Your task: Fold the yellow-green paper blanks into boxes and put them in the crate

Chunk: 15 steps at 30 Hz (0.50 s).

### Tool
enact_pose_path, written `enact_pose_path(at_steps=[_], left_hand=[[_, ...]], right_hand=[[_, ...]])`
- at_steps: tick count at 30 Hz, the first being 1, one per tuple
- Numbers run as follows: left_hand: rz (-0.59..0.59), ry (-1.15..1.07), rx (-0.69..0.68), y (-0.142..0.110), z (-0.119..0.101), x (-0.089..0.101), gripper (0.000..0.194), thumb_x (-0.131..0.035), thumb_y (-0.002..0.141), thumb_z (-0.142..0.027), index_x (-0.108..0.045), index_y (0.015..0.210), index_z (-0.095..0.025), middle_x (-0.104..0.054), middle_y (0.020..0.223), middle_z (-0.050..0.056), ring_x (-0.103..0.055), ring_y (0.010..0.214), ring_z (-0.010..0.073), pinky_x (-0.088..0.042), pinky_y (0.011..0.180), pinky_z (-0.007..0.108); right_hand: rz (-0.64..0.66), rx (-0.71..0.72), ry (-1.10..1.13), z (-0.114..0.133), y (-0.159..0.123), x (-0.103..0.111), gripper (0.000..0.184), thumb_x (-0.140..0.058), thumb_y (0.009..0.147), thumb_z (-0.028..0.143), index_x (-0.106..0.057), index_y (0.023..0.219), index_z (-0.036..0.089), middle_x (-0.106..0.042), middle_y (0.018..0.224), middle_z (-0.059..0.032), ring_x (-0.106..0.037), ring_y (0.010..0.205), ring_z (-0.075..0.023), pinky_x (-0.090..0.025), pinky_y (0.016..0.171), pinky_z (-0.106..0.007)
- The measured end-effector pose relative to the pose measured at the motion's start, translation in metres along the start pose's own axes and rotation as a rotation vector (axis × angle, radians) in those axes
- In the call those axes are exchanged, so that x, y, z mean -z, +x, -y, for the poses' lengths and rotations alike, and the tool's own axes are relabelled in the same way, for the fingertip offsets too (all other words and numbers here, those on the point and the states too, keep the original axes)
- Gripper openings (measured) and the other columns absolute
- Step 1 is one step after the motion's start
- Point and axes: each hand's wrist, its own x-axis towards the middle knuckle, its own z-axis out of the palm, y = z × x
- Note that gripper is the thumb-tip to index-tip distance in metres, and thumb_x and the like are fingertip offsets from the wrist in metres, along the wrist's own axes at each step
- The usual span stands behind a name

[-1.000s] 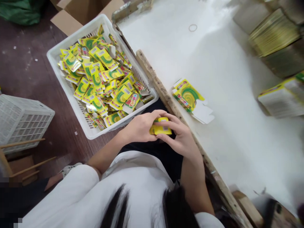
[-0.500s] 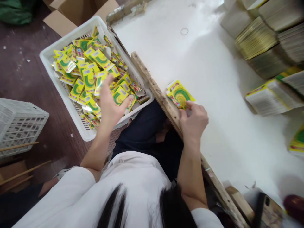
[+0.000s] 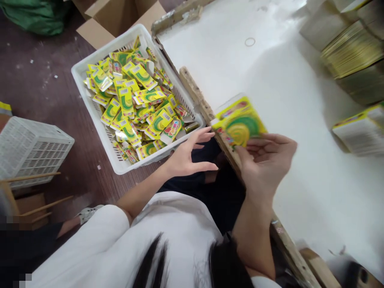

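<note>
Between the thumb and fingers of my right hand point(image 3: 267, 160) is a flat yellow and green printed carton point(image 3: 240, 120), raised above the table's wooden edge. My left hand point(image 3: 192, 154) is open, thumb and fingers apart, with nothing in it. Its fingertips point at the carton from the left and stop short of it. Beyond my left hand, a white plastic basket point(image 3: 93, 132) holds a loose heap of similar small yellow and green cartons point(image 3: 127, 102).
A white table point(image 3: 300, 168) with a raised wooden edge strip point(image 3: 195, 90) lies at my right. Stacks of flat cartons point(image 3: 354, 50) stand on its far side. An open cardboard box point(image 3: 99, 30) is behind the basket. Another white crate point(image 3: 36, 148) stands on the floor at left.
My right hand has lifted the carton off the table. My left hand has come away from over the basket, moving right toward the carton. The whole view has shifted slightly.
</note>
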Motion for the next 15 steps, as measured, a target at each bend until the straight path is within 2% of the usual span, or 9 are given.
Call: enact_pose_path(at_steps=[2, 4, 6, 8, 10, 12, 15], left_hand=[[-0.036, -0.152, 0.019, 0.004, 0.000, -0.012, 0.091, -0.070, 0.072, -0.079, -0.048, 0.141, -0.024, -0.062, 0.136, 0.014, -0.060, 0.129, 0.0316, -0.057, 0.099, 0.047], [-0.120, -0.261, 0.074, 0.008, -0.003, -0.021, 0.082, -0.057, 0.077, -0.085, -0.058, 0.128, -0.022, -0.069, 0.118, 0.013, -0.066, 0.117, 0.0309, -0.060, 0.091, 0.045], [-0.269, -0.337, 0.103, 0.012, -0.008, -0.026, 0.074, -0.045, 0.083, -0.085, -0.062, 0.115, -0.022, -0.068, 0.097, 0.010, -0.069, 0.102, 0.0277, -0.062, 0.082, 0.043], [-0.419, -0.382, 0.070, 0.016, -0.012, -0.027, 0.063, -0.041, 0.088, -0.080, -0.061, 0.104, -0.022, -0.060, 0.081, 0.004, -0.068, 0.086, 0.0220, -0.060, 0.075, 0.039], [-0.500, -0.378, 0.044, 0.018, -0.014, -0.026, 0.054, -0.043, 0.092, -0.073, -0.059, 0.100, -0.023, -0.052, 0.074, 0.000, -0.063, 0.074, 0.0171, -0.058, 0.072, 0.035], [-0.482, -0.338, 0.067, 0.017, -0.013, -0.024, 0.053, -0.046, 0.091, -0.073, -0.058, 0.105, -0.023, -0.054, 0.078, 0.000, -0.061, 0.074, 0.0158, -0.057, 0.073, 0.033], [-0.297, -0.295, 0.120, 0.014, -0.013, -0.021, 0.066, -0.059, 0.081, -0.077, -0.057, 0.118, -0.022, -0.063, 0.097, 0.005, -0.064, 0.091, 0.0191, -0.057, 0.080, 0.035]], right_hand=[[0.223, -0.031, 0.080, 0.011, -0.015, -0.009, 0.045, -0.082, 0.077, 0.027, -0.052, 0.110, 0.027, -0.066, 0.088, 0.0013, -0.067, 0.078, -0.0180, -0.057, 0.070, -0.033], [0.427, -0.085, 0.199, 0.017, -0.031, -0.018, 0.040, -0.077, 0.083, 0.028, -0.050, 0.113, 0.027, -0.066, 0.087, 0.0024, -0.067, 0.076, -0.0157, -0.058, 0.070, -0.030], [0.524, -0.098, 0.287, 0.020, -0.044, -0.025, 0.035, -0.073, 0.088, 0.027, -0.050, 0.114, 0.028, -0.064, 0.090, 0.0020, -0.067, 0.080, -0.0152, -0.058, 0.073, -0.030], [0.559, -0.065, 0.277, 0.019, -0.053, -0.031, 0.036, -0.075, 0.087, 0.028, -0.052, 0.115, 0.028, -0.062, 0.098, -0.0002, -0.065, 0.088, -0.0168, -0.058, 0.078, -0.032], [0.574, -0.032, 0.218, 0.017, -0.056, -0.034, 0.043, -0.080, 0.082, 0.032, -0.054, 0.116, 0.028, -0.061, 0.103, -0.0017, -0.063, 0.092, -0.0185, -0.057, 0.082, -0.033], [0.542, -0.048, 0.207, 0.014, -0.053, -0.036, 0.048, -0.084, 0.079, 0.036, -0.054, 0.115, 0.029, -0.060, 0.101, -0.0008, -0.062, 0.090, -0.0183, -0.057, 0.081, -0.033], [0.431, -0.137, 0.288, 0.010, -0.043, -0.033, 0.047, -0.086, 0.075, 0.036, -0.054, 0.109, 0.029, -0.061, 0.090, 0.0033, -0.063, 0.079, -0.0156, -0.056, 0.074, -0.029]])
